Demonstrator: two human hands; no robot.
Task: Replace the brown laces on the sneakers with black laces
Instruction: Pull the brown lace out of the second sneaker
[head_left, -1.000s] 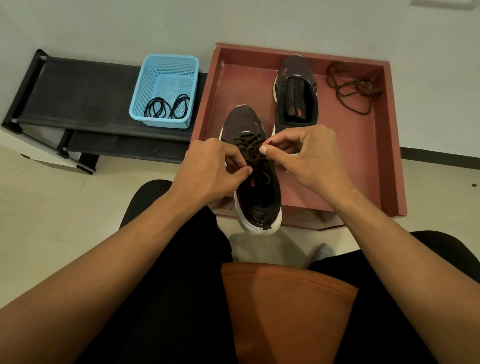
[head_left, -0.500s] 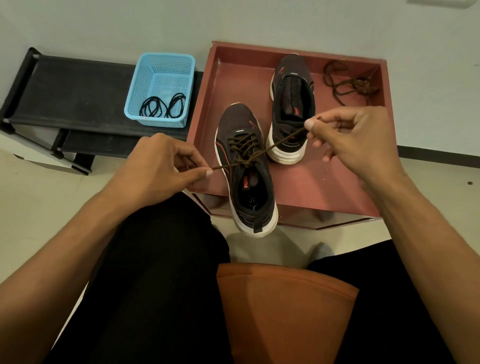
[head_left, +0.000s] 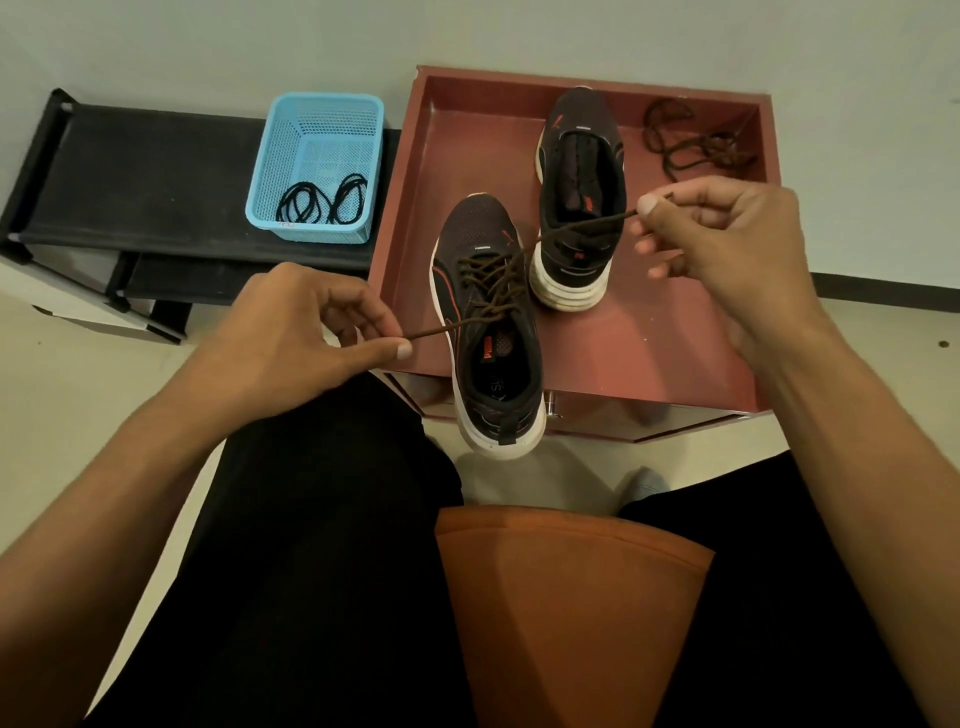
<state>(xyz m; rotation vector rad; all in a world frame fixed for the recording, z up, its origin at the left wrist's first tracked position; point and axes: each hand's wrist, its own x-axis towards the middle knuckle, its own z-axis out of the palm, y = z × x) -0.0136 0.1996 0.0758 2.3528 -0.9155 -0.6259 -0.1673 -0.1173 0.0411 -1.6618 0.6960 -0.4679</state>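
Observation:
A dark sneaker (head_left: 491, 358) with a white sole lies at the front edge of the red-brown tray (head_left: 675, 353), its heel hanging over the edge. A brown lace (head_left: 493, 283) runs through its eyelets. My left hand (head_left: 301, 332) pinches the lace's left end, and my right hand (head_left: 727, 244) pinches the right end, both ends stretched out sideways. A second sneaker (head_left: 579, 197) without a lace stands farther back. A loose brown lace (head_left: 691, 145) lies in the tray's back right corner. Black laces (head_left: 322, 200) lie in a blue basket (head_left: 317, 130).
The blue basket stands on a low black shelf (head_left: 145, 171) left of the tray, against the wall. My legs in black trousers and an orange seat (head_left: 566, 613) fill the near view. Pale floor lies to the left and right.
My hands have drawn apart from the middle of the sneaker, pulling the brown lace's knot loose and stretching its two ends out to the left and right.

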